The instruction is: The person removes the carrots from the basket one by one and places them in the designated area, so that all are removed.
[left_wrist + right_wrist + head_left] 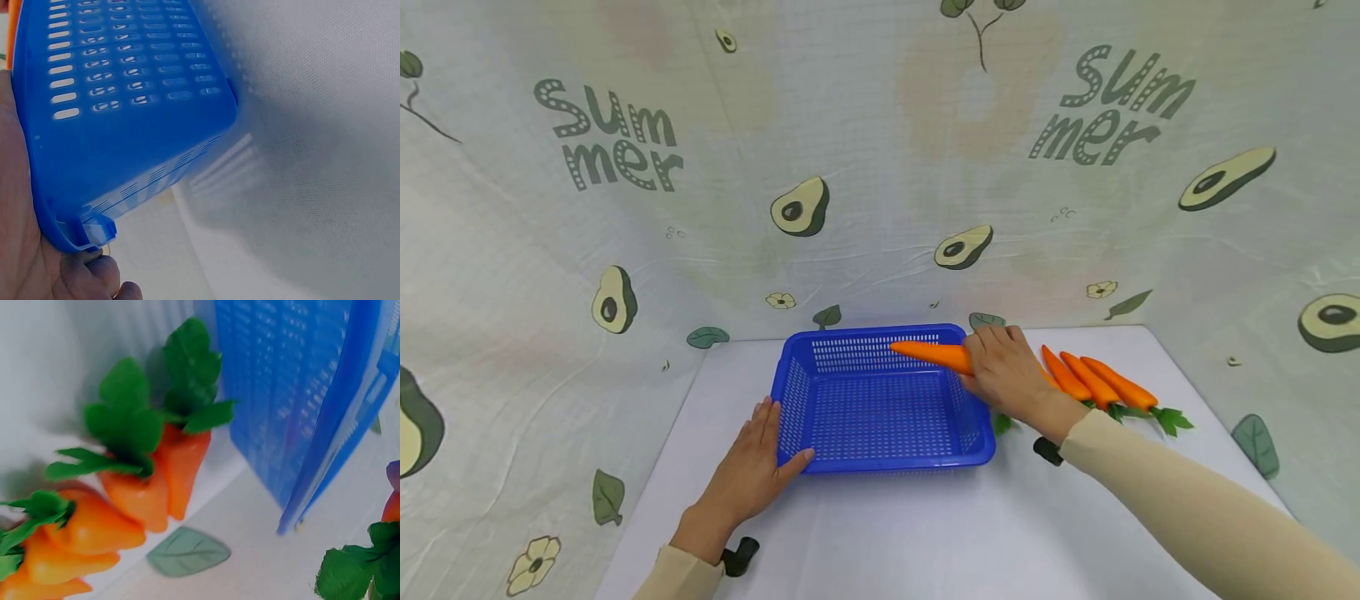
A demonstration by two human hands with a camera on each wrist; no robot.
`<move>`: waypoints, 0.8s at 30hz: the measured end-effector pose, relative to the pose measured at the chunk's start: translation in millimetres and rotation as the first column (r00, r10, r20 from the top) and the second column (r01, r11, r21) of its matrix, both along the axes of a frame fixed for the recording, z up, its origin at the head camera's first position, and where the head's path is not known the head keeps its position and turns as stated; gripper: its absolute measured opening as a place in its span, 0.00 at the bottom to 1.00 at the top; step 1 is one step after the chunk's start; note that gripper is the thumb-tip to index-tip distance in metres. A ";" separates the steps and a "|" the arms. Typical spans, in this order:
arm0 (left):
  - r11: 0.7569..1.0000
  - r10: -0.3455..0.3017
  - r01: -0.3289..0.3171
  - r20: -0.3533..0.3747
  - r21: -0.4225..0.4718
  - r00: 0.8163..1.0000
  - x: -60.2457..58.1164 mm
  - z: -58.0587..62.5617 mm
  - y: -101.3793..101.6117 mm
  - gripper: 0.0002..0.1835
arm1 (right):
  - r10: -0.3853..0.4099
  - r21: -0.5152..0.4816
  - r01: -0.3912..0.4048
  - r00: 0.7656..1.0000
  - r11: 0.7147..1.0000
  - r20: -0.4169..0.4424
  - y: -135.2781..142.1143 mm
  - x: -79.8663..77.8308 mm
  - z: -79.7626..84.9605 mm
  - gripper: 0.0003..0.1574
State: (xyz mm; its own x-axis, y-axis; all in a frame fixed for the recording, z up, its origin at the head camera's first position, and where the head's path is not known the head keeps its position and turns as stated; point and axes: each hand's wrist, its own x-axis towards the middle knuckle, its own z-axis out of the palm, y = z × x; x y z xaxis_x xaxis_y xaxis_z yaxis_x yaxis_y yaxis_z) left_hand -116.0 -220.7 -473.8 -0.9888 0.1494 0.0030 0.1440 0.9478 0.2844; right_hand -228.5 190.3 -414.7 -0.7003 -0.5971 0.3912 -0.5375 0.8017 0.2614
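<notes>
A blue plastic basket (880,463) with slotted walls stands on the white table. My left hand (748,467) rests at its front left corner, fingers straight along the left rim and thumb on the front rim. In the left wrist view, the palm lies against the basket's rim (34,187). My right hand (1003,371) grips an orange carrot (925,353), whose pointed end reaches left over the basket's inside. The green leaves (350,573) of that carrot hang at the edge of the right wrist view.
Several more carrots (1120,383) with leafy tops lie right of the basket, partly hidden by my right arm. One leafy top (190,362) lies close to the basket's side. Behind the table (887,533) hangs a printed cloth (880,167).
</notes>
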 end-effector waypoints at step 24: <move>1.000 -0.009 0.009 -0.011 0.010 1.000 0.7 -0.1 -0.5 0.59 | -0.282 -0.303 0.250 0.957 0.919 -0.065 86.5 45.8 -26.7 0.32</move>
